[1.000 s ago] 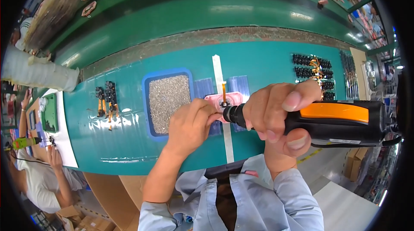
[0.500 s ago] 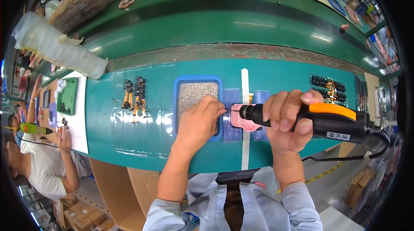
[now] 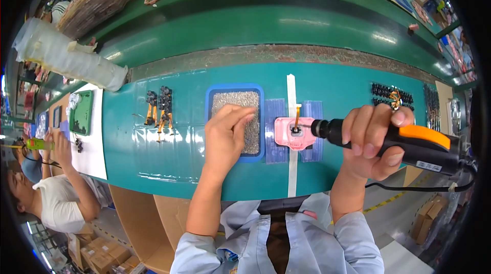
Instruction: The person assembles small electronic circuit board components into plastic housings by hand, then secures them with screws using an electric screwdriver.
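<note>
My right hand (image 3: 371, 143) is wrapped around a black electric screwdriver (image 3: 427, 146) with an orange lever. Its tip points left, over the right edge of a pink plastic housing (image 3: 283, 133). A small black module with an orange flat cable (image 3: 297, 115) sits in the middle of that housing, the cable sticking up past its far edge. My left hand (image 3: 224, 133) is over a blue tray (image 3: 208, 113) full of tiny metal screws (image 3: 250, 143). Thumb and forefinger are pinched together; whatever is between them is too small to see.
Clear ribbed blue strips (image 3: 276, 156) and white tape (image 3: 291, 187) lie under the housing. Black modules with orange cables (image 3: 164, 108) lie at left on plastic film, with more (image 3: 391, 92) at right. A green conveyor (image 3: 245, 23) runs behind. A co-worker (image 3: 69, 192) sits at far left.
The screwdriver has drawn back to the right, uncovering the housing's middle. My left hand has moved left, away from the screwdriver tip and back over the screw tray.
</note>
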A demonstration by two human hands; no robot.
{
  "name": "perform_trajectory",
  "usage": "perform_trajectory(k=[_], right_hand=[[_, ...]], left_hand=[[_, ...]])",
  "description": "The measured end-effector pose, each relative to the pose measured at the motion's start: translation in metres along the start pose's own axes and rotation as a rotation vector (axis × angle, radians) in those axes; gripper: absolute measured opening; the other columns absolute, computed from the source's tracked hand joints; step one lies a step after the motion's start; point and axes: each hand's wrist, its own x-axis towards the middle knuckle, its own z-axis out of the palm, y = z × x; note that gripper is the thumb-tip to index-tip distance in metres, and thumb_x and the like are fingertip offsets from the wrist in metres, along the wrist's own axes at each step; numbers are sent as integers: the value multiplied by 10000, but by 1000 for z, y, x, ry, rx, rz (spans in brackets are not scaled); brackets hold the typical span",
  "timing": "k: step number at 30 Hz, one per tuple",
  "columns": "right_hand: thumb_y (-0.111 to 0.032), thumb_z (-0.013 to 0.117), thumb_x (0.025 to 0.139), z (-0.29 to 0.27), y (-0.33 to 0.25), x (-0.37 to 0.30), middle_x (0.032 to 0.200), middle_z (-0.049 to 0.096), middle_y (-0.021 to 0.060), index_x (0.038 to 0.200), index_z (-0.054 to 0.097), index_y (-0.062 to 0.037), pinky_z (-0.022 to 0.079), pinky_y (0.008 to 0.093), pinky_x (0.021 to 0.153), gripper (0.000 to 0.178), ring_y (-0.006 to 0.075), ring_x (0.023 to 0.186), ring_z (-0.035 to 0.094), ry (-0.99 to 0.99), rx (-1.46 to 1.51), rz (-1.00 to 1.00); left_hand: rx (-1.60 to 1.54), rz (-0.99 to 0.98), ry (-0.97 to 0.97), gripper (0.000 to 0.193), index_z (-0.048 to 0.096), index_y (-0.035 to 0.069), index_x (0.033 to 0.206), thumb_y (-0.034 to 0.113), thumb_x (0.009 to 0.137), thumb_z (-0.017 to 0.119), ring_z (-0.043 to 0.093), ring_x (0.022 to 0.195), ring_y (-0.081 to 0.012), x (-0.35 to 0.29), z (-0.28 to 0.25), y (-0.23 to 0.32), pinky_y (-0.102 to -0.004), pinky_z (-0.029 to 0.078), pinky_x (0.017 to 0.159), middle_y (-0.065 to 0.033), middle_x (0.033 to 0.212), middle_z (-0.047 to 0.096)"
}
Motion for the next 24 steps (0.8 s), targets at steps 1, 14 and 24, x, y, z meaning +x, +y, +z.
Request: perform_trajectory(k=[1, 14, 24], right_hand=[[-243, 640, 846, -2, -6, 3, 610, 481, -12, 1173, 470, -84, 406, 236, 510, 401, 108, 535, 441, 20, -26, -4], [-286, 639, 865, -19, -13, -3, 622, 504, -23, 1230, 452, -71, 411, 235, 509, 463, 103, 538, 454, 40, -113, 7], [-322, 589, 893, -21, -16, -1, 649, 528, -59, 1281, 423, -125, 429, 232, 558, 466, 70, 569, 484, -201, -40, 44]], left_hand=[[-72, -33, -3, 109, 668, 5, 860, -47, 776, 622, 506, 601, -156, 2, 3, 2, -259, 421, 551, -44, 821, 601], [24, 5, -12, 107, 673, -8, 830, -72, 752, 635, 501, 611, -149, 5, 8, -7, -238, 414, 554, -55, 815, 603], [20, 265, 10, 107, 681, 38, 764, 18, 680, 744, 446, 544, -124, -10, 45, 19, -245, 372, 483, -7, 716, 508]])
